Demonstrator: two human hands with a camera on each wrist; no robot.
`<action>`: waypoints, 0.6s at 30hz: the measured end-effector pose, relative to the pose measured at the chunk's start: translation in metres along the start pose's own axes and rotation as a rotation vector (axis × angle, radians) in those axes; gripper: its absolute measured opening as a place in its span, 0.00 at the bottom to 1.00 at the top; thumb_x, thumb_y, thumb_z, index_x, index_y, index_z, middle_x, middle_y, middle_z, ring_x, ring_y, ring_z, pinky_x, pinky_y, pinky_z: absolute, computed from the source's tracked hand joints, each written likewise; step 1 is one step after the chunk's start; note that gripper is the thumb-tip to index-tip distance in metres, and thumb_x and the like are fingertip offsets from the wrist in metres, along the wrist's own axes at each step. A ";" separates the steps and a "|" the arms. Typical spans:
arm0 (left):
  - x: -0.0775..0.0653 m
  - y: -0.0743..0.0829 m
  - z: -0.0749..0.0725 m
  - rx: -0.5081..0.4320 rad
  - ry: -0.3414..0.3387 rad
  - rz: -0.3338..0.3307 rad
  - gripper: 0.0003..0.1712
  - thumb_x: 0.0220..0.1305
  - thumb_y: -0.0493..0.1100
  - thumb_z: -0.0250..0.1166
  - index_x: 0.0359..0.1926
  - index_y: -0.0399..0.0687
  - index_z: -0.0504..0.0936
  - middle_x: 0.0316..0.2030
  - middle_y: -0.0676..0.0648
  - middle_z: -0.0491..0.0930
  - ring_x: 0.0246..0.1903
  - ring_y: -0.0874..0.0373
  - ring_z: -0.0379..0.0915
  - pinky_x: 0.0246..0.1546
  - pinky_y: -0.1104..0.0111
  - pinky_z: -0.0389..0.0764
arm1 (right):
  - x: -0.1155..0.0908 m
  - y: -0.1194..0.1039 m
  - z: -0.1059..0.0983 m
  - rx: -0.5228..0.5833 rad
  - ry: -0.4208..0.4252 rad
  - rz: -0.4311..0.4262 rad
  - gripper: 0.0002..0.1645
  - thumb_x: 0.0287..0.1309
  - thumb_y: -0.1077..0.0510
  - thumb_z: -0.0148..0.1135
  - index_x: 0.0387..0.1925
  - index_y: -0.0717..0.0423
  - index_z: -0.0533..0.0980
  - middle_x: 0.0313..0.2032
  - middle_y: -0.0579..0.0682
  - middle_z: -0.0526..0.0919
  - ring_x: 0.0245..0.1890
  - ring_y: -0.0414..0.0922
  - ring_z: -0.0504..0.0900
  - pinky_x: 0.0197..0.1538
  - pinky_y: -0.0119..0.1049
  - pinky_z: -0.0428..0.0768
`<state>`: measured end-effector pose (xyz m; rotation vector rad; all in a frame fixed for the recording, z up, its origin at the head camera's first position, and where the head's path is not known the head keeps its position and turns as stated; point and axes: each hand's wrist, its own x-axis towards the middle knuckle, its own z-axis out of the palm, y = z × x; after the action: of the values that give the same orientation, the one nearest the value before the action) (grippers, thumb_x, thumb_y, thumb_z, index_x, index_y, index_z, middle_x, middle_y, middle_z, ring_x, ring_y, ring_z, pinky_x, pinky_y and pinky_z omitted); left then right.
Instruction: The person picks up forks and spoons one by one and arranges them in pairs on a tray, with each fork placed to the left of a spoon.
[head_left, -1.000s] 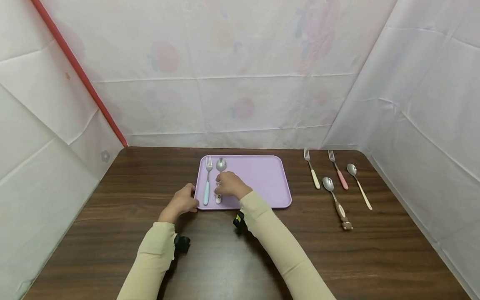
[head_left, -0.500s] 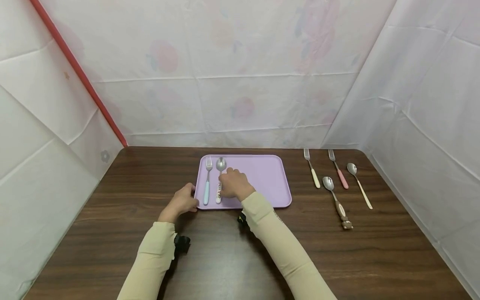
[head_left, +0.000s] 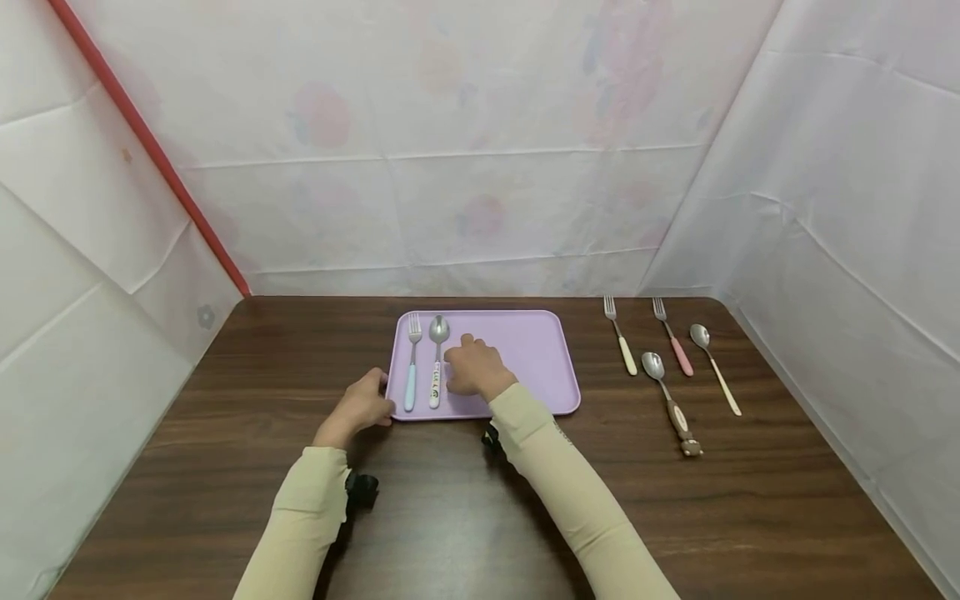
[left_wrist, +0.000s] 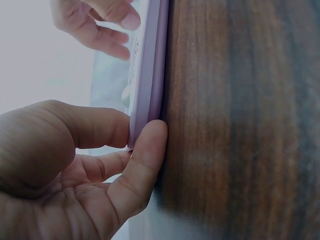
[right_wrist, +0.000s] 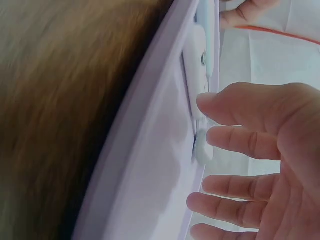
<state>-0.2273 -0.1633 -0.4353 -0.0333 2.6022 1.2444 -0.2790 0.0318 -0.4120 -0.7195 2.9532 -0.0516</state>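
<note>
My left hand (head_left: pixel 363 402) grips the lilac tray (head_left: pixel 517 358) at its near left corner. In the left wrist view, thumb and finger pinch the rim from both sides. On the tray's left side lie a fork with a light blue handle (head_left: pixel 411 383) and, beside it, a spoon with a white patterned handle (head_left: pixel 435 383), roughly parallel. Just right of that spoon, my right hand (head_left: pixel 477 367) is over the tray and holds nothing. Its fingers are spread and relaxed in the right wrist view (right_wrist: pixel 260 145).
Right of the tray lie a cream-handled fork (head_left: pixel 622 342), a pink-handled fork (head_left: pixel 677 342), a spoon with a brown bear-shaped handle (head_left: pixel 675 412) and a slim cream-handled spoon (head_left: pixel 716 371). The dark wooden table (head_left: pixel 435 517) meets white curtains (head_left: pixel 480 167) at the back and sides.
My right hand has let go of the white-handled spoon and moved a little to the right, uncovering its handle. The left hand has stayed at the tray's corner.
</note>
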 end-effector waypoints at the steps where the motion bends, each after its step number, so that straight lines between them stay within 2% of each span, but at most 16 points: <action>1: 0.000 0.000 0.000 -0.001 0.002 -0.003 0.23 0.50 0.26 0.56 0.50 0.27 0.64 0.35 0.33 0.73 0.23 0.53 0.77 0.25 0.65 0.82 | 0.000 0.002 -0.001 0.001 -0.001 0.005 0.17 0.47 0.54 0.61 0.43 0.48 0.79 0.39 0.52 0.71 0.34 0.47 0.70 0.31 0.41 0.75; 9: 0.001 0.000 -0.001 0.009 0.000 -0.004 0.24 0.50 0.26 0.56 0.50 0.27 0.63 0.36 0.33 0.73 0.23 0.54 0.77 0.25 0.66 0.82 | -0.007 0.028 -0.002 0.028 -0.018 0.048 0.24 0.47 0.53 0.62 0.50 0.49 0.78 0.42 0.54 0.72 0.36 0.49 0.72 0.33 0.42 0.76; 18: 0.001 -0.001 0.000 0.022 0.004 -0.002 0.24 0.49 0.26 0.56 0.51 0.27 0.63 0.37 0.32 0.73 0.22 0.54 0.77 0.24 0.66 0.81 | -0.015 0.056 -0.002 0.049 -0.019 0.095 0.24 0.47 0.54 0.62 0.50 0.51 0.78 0.41 0.54 0.73 0.37 0.49 0.72 0.35 0.44 0.76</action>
<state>-0.2286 -0.1637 -0.4364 -0.0337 2.6181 1.2167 -0.2922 0.0886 -0.4114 -0.5698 2.9521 -0.1079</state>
